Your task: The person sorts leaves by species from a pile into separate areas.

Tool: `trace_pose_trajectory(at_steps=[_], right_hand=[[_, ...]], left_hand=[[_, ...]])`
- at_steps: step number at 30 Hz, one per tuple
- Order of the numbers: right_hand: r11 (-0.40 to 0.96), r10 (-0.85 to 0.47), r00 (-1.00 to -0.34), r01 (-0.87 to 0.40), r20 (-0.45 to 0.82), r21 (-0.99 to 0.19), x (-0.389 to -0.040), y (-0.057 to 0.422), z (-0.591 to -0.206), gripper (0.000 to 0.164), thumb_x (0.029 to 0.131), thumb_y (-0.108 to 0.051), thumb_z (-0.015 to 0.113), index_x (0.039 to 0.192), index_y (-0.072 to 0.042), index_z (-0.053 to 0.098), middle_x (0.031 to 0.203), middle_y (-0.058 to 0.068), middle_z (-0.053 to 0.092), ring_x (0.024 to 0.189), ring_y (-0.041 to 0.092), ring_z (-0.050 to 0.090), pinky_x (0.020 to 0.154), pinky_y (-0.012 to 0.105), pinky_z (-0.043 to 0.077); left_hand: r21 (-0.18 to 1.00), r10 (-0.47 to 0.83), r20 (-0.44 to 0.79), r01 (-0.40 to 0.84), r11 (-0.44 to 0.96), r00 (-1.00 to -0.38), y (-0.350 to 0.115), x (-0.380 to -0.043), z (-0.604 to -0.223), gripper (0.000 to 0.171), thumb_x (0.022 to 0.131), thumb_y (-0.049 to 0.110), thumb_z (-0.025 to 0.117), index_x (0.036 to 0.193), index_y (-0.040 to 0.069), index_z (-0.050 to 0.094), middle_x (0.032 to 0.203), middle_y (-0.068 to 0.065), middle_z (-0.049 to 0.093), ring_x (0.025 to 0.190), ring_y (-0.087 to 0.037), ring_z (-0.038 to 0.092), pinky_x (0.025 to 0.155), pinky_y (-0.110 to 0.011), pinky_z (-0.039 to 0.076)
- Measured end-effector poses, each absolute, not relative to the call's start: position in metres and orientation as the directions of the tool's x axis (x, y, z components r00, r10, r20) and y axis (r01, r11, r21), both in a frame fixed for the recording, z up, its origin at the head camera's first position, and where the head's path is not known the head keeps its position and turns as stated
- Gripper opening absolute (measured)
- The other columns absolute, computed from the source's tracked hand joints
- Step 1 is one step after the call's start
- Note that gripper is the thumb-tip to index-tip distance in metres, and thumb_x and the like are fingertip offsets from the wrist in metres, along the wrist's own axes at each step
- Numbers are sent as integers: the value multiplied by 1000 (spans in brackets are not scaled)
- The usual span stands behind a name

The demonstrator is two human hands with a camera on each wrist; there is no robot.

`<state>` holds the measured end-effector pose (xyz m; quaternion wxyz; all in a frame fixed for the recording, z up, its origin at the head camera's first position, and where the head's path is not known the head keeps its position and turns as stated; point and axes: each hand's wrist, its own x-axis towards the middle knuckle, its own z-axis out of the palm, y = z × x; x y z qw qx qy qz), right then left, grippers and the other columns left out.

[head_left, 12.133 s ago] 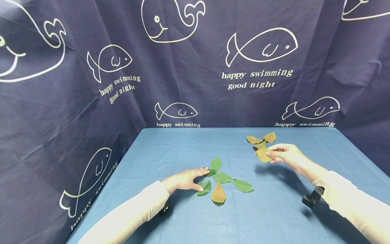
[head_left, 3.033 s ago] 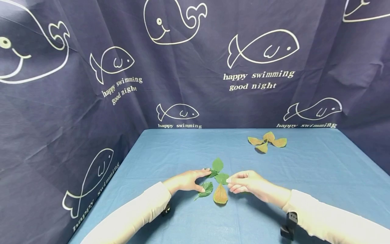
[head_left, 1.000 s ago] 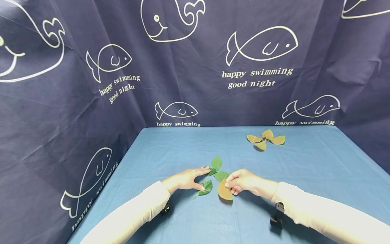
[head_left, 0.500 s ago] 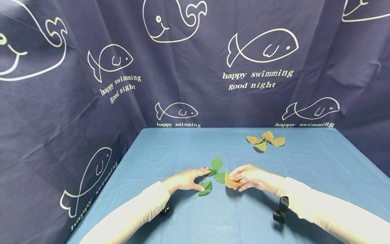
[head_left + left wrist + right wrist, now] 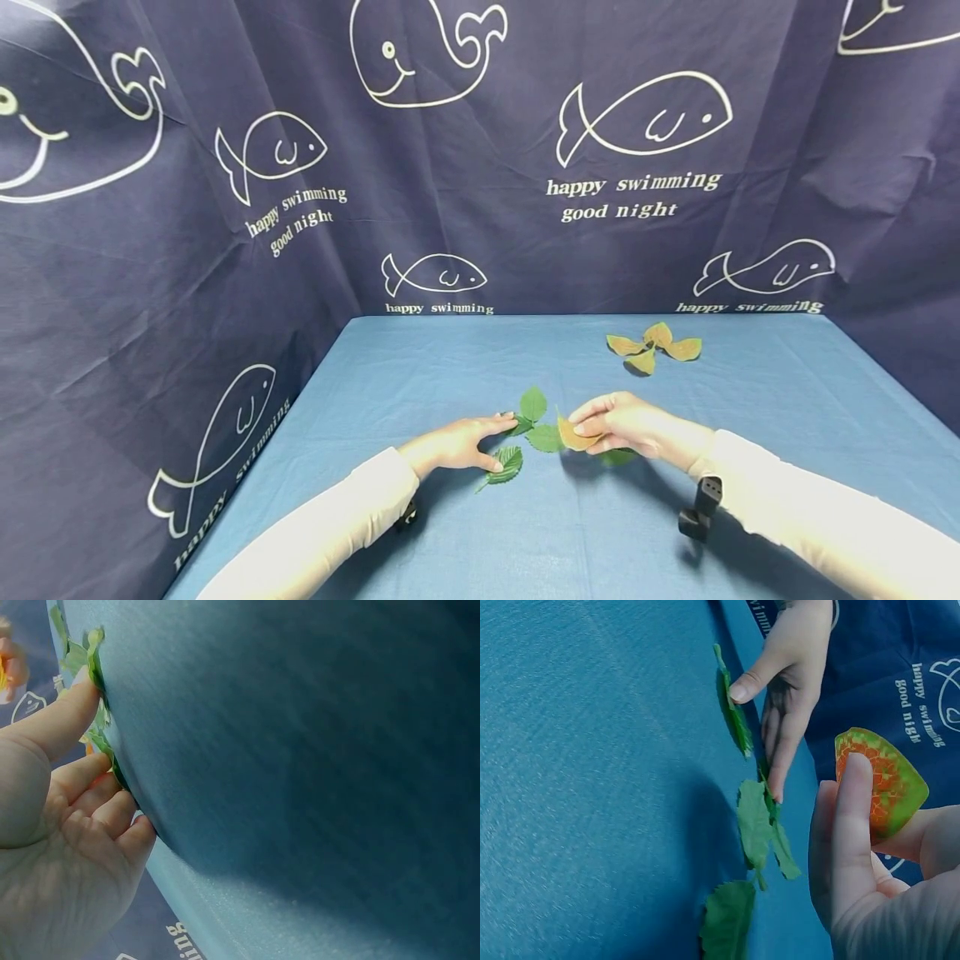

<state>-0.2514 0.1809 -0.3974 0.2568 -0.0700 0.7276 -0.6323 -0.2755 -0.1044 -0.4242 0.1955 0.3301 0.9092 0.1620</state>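
My right hand (image 5: 628, 423) pinches an orange leaf with a green edge (image 5: 574, 435), held above the blue cloth. In the right wrist view this leaf (image 5: 889, 780) sits between thumb and fingers. My left hand (image 5: 453, 442) rests low on the cloth with its fingers extended. Its thumb presses a ribbed green leaf (image 5: 510, 465), and its fingertips lie on another green leaf (image 5: 521, 425). Beside these are an upper green leaf (image 5: 533, 403) and a middle green leaf (image 5: 544, 438). A further green leaf (image 5: 619, 457) is partly hidden under my right hand.
Several yellow-orange leaves (image 5: 642, 361) lie in a petal-like cluster at the back right of the blue cloth (image 5: 510, 550). Dark curtains (image 5: 517, 208) with white fish drawings stand behind and at the left. A small black device (image 5: 699, 508) hangs at the right wrist.
Earlier my right hand placed a yellow leaf in the back cluster, then came to the green leaves. It has since picked up the orange leaf and moved it rightward. The left hand stays put.
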Motion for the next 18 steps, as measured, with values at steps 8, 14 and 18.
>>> trace_pose_trajectory(at_steps=[8,14,18], right_hand=[[166,-436,-870,174,-230,-971,-255,194,-386,41,89,0,64,124,18,53,98,0,72,86,9,68,87,34,57],[202,-361,-906,154,-220,-967,-258,206,-383,43,88,-3,67,125,14,56,102,-2,70,88,7,66,89,32,56],[224,-330,-919,146,-216,-964,-261,213,-382,44,88,-5,67,126,14,56,102,-2,70,89,5,65,89,30,55]], left_hand=[[422,660,-249,534,732,-709,-104,-275,-424,74,88,29,71,152,19,34,160,3,26,147,-20,25,119,-44,23],[422,665,-248,539,729,-705,-104,-275,-424,74,88,29,71,152,18,34,160,2,27,147,-21,25,119,-44,23],[420,666,-246,542,728,-704,-104,-275,-423,74,88,29,71,152,18,35,160,2,27,147,-21,26,119,-44,24]])
